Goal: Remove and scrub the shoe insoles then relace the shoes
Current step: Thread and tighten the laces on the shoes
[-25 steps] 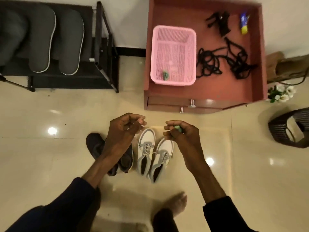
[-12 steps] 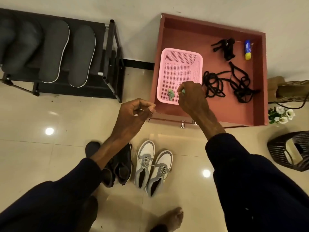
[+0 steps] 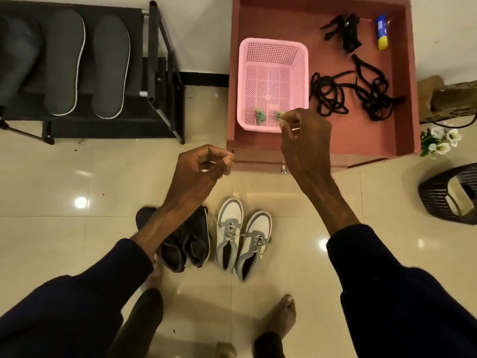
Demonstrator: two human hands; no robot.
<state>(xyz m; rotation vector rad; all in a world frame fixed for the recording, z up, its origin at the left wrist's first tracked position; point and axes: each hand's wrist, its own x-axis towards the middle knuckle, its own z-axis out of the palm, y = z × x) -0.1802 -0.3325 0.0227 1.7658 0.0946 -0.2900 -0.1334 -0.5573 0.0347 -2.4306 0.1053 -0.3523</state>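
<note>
My right hand (image 3: 305,135) reaches over the near right corner of the pink basket (image 3: 273,43) and pinches a small green piece (image 3: 280,115) at the basket floor. Another green piece (image 3: 260,117) lies just left of it. My left hand (image 3: 204,171) hovers above the floor with curled fingers, thumb against forefinger, and nothing visible in it. Below stand a white-and-grey pair of shoes (image 3: 229,236) with pale laces and a dark pair (image 3: 191,244) partly under my left forearm. Two dark insoles (image 3: 111,65) lie on the black rack. Loose black laces (image 3: 327,98) lie in the red tray.
The red tray (image 3: 405,81) sits on a low drawer unit and also holds a black strap bundle (image 3: 348,32) and a blue-yellow tube (image 3: 381,32). A black wicker basket (image 3: 449,200) and white flowers (image 3: 441,140) are at the right. My bare foot (image 3: 280,319) is on the tiles.
My right hand rose from above the shoes to the pink basket with the green piece. A second green piece now shows on the basket floor. My left hand rose slightly.
</note>
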